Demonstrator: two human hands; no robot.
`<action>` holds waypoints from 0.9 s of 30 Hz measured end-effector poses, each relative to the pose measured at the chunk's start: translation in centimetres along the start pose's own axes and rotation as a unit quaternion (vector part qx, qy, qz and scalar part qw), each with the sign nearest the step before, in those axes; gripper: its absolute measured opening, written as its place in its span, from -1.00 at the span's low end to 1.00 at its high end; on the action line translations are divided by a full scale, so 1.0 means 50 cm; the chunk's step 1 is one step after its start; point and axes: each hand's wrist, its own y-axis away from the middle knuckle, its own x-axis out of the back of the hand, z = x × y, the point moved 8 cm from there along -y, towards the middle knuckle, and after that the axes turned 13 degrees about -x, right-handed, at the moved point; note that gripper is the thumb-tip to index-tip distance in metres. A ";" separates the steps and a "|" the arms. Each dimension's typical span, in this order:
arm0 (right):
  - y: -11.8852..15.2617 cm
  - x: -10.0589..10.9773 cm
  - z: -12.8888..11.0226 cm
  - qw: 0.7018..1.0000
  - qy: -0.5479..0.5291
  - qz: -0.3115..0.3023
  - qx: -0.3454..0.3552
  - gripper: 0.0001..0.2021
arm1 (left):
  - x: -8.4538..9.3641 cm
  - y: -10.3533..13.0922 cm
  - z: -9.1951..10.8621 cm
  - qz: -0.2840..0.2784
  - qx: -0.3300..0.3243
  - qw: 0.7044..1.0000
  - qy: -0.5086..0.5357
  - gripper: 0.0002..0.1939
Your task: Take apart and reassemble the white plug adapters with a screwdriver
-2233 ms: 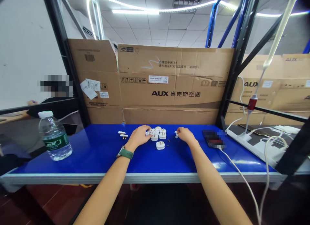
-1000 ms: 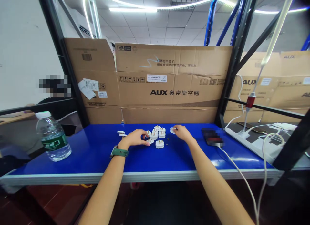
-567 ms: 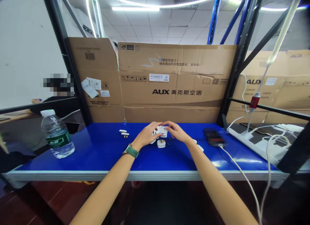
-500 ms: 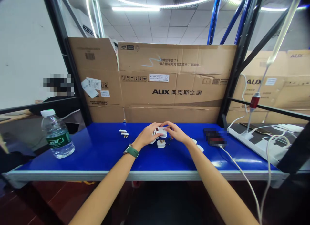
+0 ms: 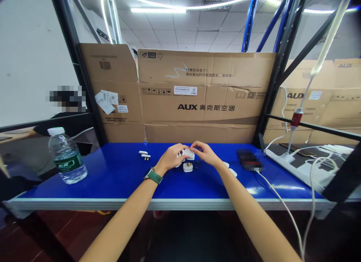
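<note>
Over the middle of the blue table, my left hand (image 5: pixel 171 156) curls its thumb and fingers round a white plastic piece (image 5: pixel 188 153). Thumb and fingertips of my right hand (image 5: pixel 203 153) close on the same piece from the right. More white pieces lie partly hidden beneath and beside my left fingers. Just in front sits a white block (image 5: pixel 187 167) with small brass-coloured parts on top. Tiny dark bits (image 5: pixel 197 162) lie to its right. Two white pieces with metal pins (image 5: pixel 145 156) rest to the left, and white covers (image 5: pixel 232 172) lie by my right wrist.
A water bottle (image 5: pixel 67 156) stands at the left of the table (image 5: pixel 113 179). A dark, blurred device (image 5: pixel 249 159) with a white cable lies at the right, near a white power strip (image 5: pixel 293 168). Cardboard (image 5: pixel 197 134) lines the back. A person is behind the left frame.
My hands have shifted slightly about the white piece, and the right fingertips have drawn a little to the right. More of the piece's face shows.
</note>
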 end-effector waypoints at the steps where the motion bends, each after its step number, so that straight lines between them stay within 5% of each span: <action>1: 0.000 0.002 0.001 1.000 0.005 0.006 0.003 -0.71 | 0.001 0.000 0.001 0.001 -0.001 1.000 -0.003 -0.68; 13: -0.011 -0.004 0.021 1.000 0.021 0.018 0.014 -0.74 | -0.004 0.000 0.010 -0.009 -0.016 1.000 -0.018 -0.68; 27: 0.009 0.017 -0.032 0.986 0.113 0.082 0.086 -0.88 | -0.004 0.001 -0.009 0.021 0.024 0.999 -0.010 -0.70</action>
